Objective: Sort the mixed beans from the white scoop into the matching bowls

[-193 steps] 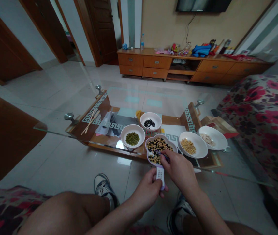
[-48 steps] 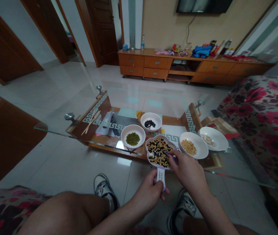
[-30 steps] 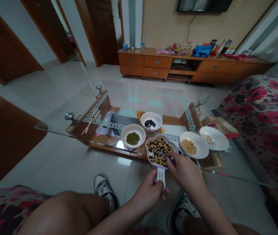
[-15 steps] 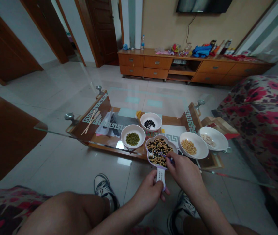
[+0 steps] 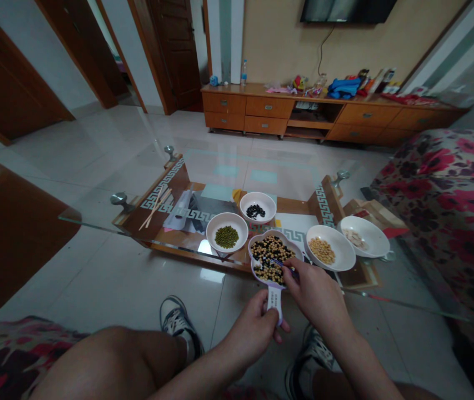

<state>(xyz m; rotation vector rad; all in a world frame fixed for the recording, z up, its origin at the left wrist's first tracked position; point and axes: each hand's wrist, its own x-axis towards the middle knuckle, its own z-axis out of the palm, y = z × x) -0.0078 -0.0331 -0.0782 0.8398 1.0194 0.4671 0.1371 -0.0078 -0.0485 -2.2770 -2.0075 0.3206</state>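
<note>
My left hand (image 5: 257,322) is closed round the short handle of a flower-shaped dish (image 5: 275,298) with a purple edge. Mixed black and tan beans (image 5: 272,250) fill most of that dish, with a small white patch at its left. From the right, my right hand (image 5: 314,291) pinches a thin purple utensil (image 5: 278,263), its tip among the beans; the tip's shape is too small to make out. Close by stand white bowls: one of green beans (image 5: 226,238), one of black beans (image 5: 255,211), one of tan beans (image 5: 322,251) and one of pale flat pieces (image 5: 355,239).
The bowls stand on a glass table (image 5: 107,219) with a wooden shelf beneath. Wooden chopsticks (image 5: 155,211) lie at the left. A brown paper bag (image 5: 372,211) is beyond the right-hand bowls. A flowered sofa (image 5: 440,216) flanks the right side, and a cluttered cabinet (image 5: 268,106) runs along the wall.
Hardly anything differs. The utensil's tip and my right hand have shifted very slightly at the dish, while my left hand keeps hold of the handle.
</note>
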